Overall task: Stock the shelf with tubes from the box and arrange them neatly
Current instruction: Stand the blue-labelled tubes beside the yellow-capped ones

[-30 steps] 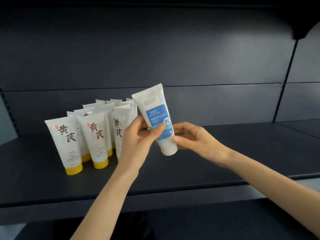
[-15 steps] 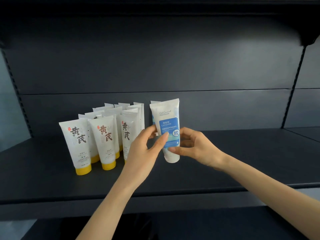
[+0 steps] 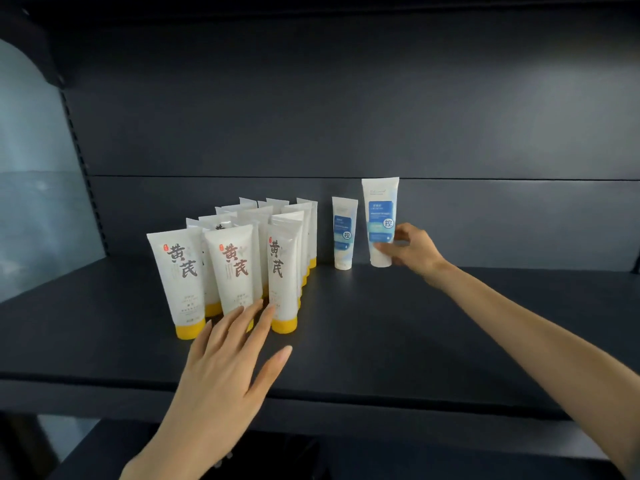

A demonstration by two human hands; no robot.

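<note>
The right hand [image 3: 412,249] pinched the lower body of a white plastic tube with a blue label [image 3: 380,221], held upright, cap down, at the back of the dark shelf [image 3: 398,323]. Its long axis was vertical, just right of a matching smaller-looking blue-label tube [image 3: 344,233]. The left hand [image 3: 230,355] was spread flat and empty, fingertips near the yellow-capped white tubes [image 3: 235,268], well left of that tube; the right hand was plainly nearer.

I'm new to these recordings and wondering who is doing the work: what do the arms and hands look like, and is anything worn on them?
These are a person's own bare hands, not a machine's. The left hand and right hand wear no gloves, and no rings, watch or bracelet show. Both forearms are uncovered as far as the picture's edge, so no sleeve is visible. The fingers look slim, with short plain nails. No cables or markings appear.
</note>
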